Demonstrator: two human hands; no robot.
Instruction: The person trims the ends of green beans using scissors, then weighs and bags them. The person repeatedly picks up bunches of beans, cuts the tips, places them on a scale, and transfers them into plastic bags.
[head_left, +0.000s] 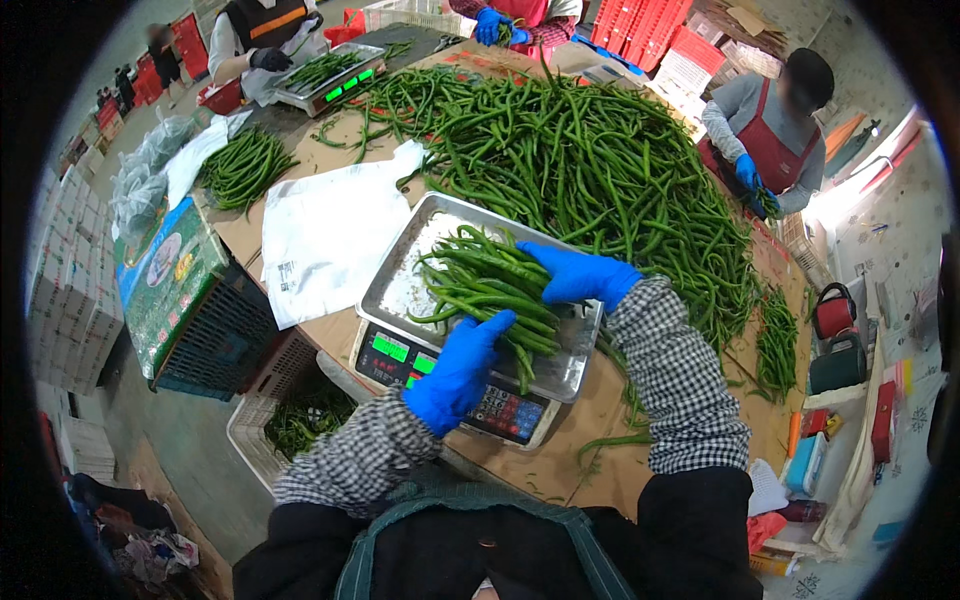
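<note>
A bundle of long green chili peppers (495, 281) lies over the metal pan (397, 296) of a digital scale, between my two gloved hands. My left hand (459, 371), in a blue glove, is at the bundle's near side, thumb and fingers against the peppers. My right hand (581, 274), also blue-gloved, reaches around the bundle's right side. The scale's keypad and lit green display (390, 347) face me, partly covered by my left hand. Beyond the pan spreads a large heap of green peppers (570, 150). A white plastic bag (322, 232) lies flat left of the scale.
A smaller pepper pile (246, 166) lies at the left, another (778, 345) at the right. Below the left table edge stand a dark crate (217, 337) and a white crate (251, 442) holding peppers. Three co-workers stand around the table; a second scale (330, 79) is at the far left.
</note>
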